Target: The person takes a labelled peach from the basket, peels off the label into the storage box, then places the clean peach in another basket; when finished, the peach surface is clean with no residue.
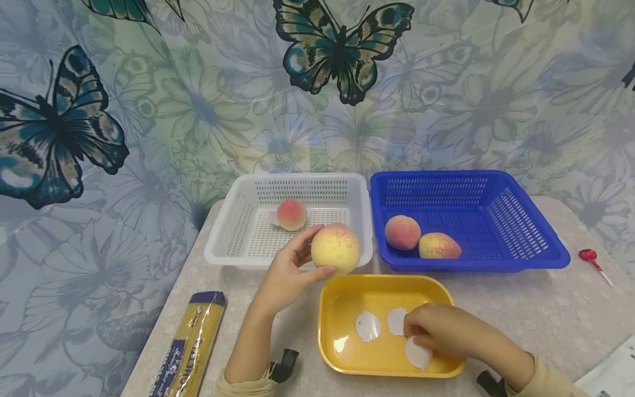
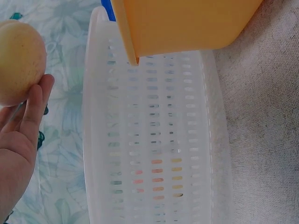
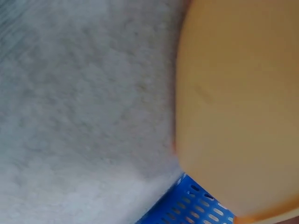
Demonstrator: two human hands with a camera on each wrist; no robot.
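Holding a peach [image 1: 335, 248] in curled fingers and thumb, the left hand [image 1: 285, 275] keeps it above the white basket's [image 1: 218, 248] front rim, just beyond the yellow tray [image 1: 329, 309]. The right hand [image 1: 439, 331] sits in the tray, fingers bent onto white round stickers [image 1: 368, 326]; whether it pinches one is unclear. Doing this well probably means steadying the peach close over the tray. Basket rims crowd ahead; bare table [image 1: 521, 309] lies open to the right.

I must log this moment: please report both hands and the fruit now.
Left hand holds peach above white basket rim. Right hand pinches white disc in yellow tray. Nothing in the way.
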